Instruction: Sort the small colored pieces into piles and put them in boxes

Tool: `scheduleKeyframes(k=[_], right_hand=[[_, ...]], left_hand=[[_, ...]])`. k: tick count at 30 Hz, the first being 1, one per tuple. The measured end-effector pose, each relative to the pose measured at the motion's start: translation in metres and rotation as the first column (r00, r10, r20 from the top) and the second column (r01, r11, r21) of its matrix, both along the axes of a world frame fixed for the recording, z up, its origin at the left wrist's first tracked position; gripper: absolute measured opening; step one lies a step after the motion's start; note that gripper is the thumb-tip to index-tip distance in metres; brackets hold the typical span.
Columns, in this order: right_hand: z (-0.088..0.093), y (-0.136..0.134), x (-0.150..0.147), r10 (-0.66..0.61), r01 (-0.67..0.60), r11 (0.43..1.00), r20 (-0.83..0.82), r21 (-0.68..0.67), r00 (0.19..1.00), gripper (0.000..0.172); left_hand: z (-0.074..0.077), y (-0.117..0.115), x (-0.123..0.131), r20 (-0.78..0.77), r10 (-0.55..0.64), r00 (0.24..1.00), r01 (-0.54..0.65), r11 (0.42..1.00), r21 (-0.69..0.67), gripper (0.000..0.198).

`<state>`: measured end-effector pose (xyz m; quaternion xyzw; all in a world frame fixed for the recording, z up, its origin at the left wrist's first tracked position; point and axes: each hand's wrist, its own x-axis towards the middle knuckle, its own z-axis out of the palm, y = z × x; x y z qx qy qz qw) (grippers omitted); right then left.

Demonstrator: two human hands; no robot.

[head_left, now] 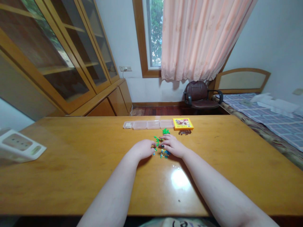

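Note:
My left hand rests low over the table, its fingers bent down beside a loose scatter of small green plastic pieces. I see nothing held in it, though the fingertips show only in part. Across from it, my right hand has its fingers spread, with dark nails, between the green pieces and a mixed heap of tiny blue, white and yellow pieces. A tighter green pile lies just beyond the right fingers. Farther right is a pile of brown pieces.
A row of clear plastic trays stands beyond my hands, beside a yellow box. On the wooden table, a white plastic object is at far left. Past the table are a chair and a bed.

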<state>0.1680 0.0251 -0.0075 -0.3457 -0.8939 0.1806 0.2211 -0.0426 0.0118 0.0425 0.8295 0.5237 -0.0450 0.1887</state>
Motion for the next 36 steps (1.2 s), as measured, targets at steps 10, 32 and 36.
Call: scheduleKeyframes(k=[10, 32, 36], right_hand=[[0.001, -0.001, -0.001, 0.011, -0.011, 1.0, 0.008, 0.005, 1.0, 0.027], [0.004, -0.003, -0.003, -0.005, 0.005, 0.999, -0.003, 0.049, 1.0, 0.027], [0.003, -0.005, -0.004, -0.013, 0.012, 1.0, 0.056, 0.015, 0.998, 0.029]], left_hand=[[0.002, 0.0, 0.002, -0.013, 0.044, 0.999, -0.044, 0.999, 0.029, 0.037], [0.01, -0.003, 0.003, -0.062, 0.06, 0.996, -0.058, 0.998, 0.038, 0.033], [0.008, -0.002, 0.004, -0.115, 0.073, 0.991, -0.072, 0.997, 0.013, 0.034]])
